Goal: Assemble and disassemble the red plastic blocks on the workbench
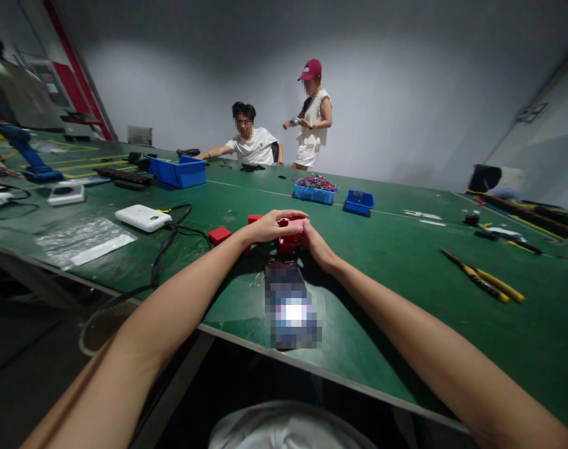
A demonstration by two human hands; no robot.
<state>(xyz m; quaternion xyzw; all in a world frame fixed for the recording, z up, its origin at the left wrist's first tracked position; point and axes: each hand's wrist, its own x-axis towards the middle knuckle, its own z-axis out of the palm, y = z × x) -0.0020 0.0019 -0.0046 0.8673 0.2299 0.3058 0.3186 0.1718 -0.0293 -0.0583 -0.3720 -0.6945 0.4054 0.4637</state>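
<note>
Near the table's front edge, a red part (290,244) of a kind I cannot make out sits between my hands. My left hand (269,227) reaches over its top from the left, fingers together and bent onto it. From the other side, my right hand (319,247) pinches its right end, fingertips close to those of the left. The fingers partly cover the part. A red block (219,235) lies left of my left wrist, and another red piece (254,219) shows behind that hand. Directly in front of me lies a phone (288,280), its screen blurred out.
Yellow-handled pliers (487,277) lie at right. Farther back stand a blue bin (178,173), a blue tray of colourful small pieces (314,193) and a smaller blue bin (359,202). A white device (143,217) with black cable is at left. Several people are beyond.
</note>
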